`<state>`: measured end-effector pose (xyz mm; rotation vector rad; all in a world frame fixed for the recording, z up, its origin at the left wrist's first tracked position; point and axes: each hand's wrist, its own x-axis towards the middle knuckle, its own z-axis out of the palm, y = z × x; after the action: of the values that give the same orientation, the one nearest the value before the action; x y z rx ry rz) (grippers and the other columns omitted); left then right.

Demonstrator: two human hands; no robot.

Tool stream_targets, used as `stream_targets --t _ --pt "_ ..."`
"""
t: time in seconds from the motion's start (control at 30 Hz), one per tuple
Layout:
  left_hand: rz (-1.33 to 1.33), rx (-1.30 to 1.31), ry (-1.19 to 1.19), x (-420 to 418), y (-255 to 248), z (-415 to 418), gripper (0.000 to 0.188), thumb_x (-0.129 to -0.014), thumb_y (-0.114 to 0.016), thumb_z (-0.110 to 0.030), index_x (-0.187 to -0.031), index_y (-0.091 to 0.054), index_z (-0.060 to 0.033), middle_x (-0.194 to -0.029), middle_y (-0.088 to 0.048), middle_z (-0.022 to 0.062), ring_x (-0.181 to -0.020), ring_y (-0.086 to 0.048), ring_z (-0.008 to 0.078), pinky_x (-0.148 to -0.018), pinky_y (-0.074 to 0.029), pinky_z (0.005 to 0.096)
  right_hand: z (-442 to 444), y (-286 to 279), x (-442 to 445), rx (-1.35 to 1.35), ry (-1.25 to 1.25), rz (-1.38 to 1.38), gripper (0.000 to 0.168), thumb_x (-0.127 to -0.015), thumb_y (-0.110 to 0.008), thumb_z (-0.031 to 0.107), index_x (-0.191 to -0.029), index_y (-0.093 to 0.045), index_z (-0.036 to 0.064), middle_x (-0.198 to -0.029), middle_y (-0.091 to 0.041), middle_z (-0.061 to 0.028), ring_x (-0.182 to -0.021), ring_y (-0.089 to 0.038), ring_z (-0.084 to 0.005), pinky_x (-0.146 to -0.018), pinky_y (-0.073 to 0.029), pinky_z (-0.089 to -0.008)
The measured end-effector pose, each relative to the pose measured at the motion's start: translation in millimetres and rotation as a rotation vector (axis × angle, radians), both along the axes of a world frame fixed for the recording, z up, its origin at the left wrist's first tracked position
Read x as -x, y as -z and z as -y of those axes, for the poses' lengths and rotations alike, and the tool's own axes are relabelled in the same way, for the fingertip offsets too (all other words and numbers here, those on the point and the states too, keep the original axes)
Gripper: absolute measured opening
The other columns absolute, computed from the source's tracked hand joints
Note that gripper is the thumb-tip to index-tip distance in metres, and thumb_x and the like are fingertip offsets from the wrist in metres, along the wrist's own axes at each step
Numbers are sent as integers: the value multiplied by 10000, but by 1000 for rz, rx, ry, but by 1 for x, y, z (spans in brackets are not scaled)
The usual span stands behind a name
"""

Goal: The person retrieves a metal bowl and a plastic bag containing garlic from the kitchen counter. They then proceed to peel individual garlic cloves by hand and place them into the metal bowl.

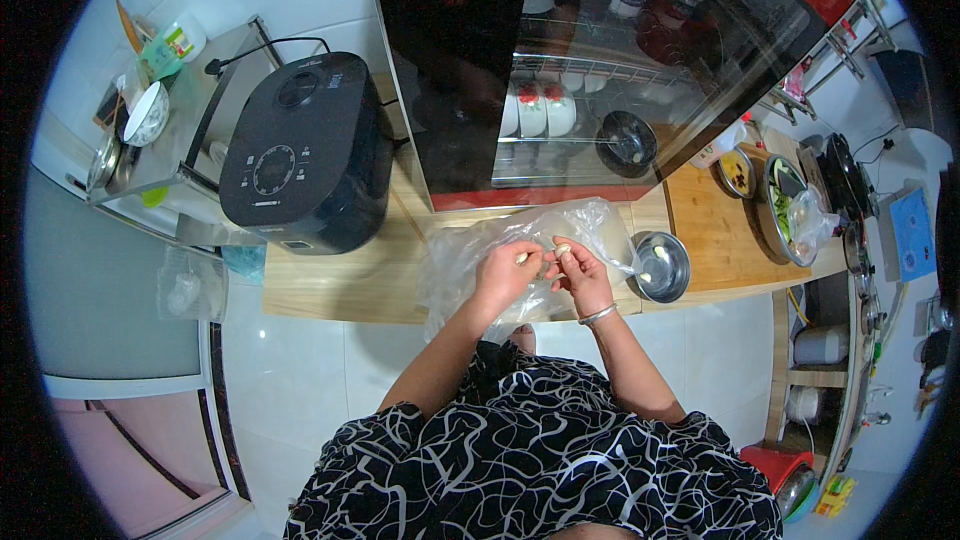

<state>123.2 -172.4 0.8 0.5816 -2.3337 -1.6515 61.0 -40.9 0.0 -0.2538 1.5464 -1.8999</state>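
Over a crumpled clear plastic bag (454, 270) on the counter, my two hands meet almost fingertip to fingertip. My left hand (501, 274) pinches a small pale piece (521, 259) that looks like a garlic clove. Between the thumb and fingers of my right hand (585, 281) is a whitish garlic clove (562, 249). A bracelet circles the right wrist. Just right of that hand stands a small steel bowl (675, 274), with a few pale cloves (659, 251) inside. What lies in the bag beneath my hands is mostly hidden.
A black countertop appliance (307, 150) stands left on the wooden counter (337, 285). Behind the bag rises a glass-fronted dish cabinet (465, 90). Right of the steel bowl lies a cutting board (705, 240), with a bowl of yellow food (733, 171) and a basin of green vegetables (781, 210).
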Motion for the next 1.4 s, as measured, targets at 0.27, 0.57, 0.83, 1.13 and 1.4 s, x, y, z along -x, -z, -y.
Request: stream_targets --t 0.27,0.57,0.83,1.13,1.4 --pt "-56 -24 62 0 -18 -3 161 -728 -580 -141 -803 -609 -1 -733 -600 90 -664 -567 133 -594 -429 237 1 5 -3 -83 -33 -205 269 -811 -487 80 -1070 -458 10 -795 -558 -37 -639 -521 -73 -492 -422 -186" --pt "29 -143 93 -1 -22 0 177 -729 -582 -150 -813 -611 3 -742 -603 100 -674 -559 120 -604 -427 236 3 6 -3 -31 -18 -141 248 -766 -533 20 -1004 -468 -6 -783 -577 -66 -632 -550 -100 -482 -431 -192" --pt "-32 -99 2 2 -9 -6 149 -704 -572 -209 -743 -613 -71 -585 -584 80 -558 -581 199 -529 -445 292 4 7 -3 -47 -3 -163 224 -764 -535 17 -976 -467 -6 -770 -576 -63 -630 -553 -106 -478 -430 -193" --pt "36 203 -162 0 -15 -5 108 -647 -579 -216 -672 -591 -112 -624 -578 98 -612 -563 290 -550 -440 360 9 3 0 87 86 44 230 -799 -491 57 -1018 -443 4 -871 -569 -95 -669 -560 -127 -500 -462 -210" --pt "244 195 -157 3 -6 1 164 -671 -536 -270 -718 -602 -128 -646 -579 111 -643 -560 307 -572 -436 376 8 6 0 229 123 203 275 -827 -450 99 -1088 -431 14 -963 -549 -122 -679 -561 -132 -509 -472 -215"
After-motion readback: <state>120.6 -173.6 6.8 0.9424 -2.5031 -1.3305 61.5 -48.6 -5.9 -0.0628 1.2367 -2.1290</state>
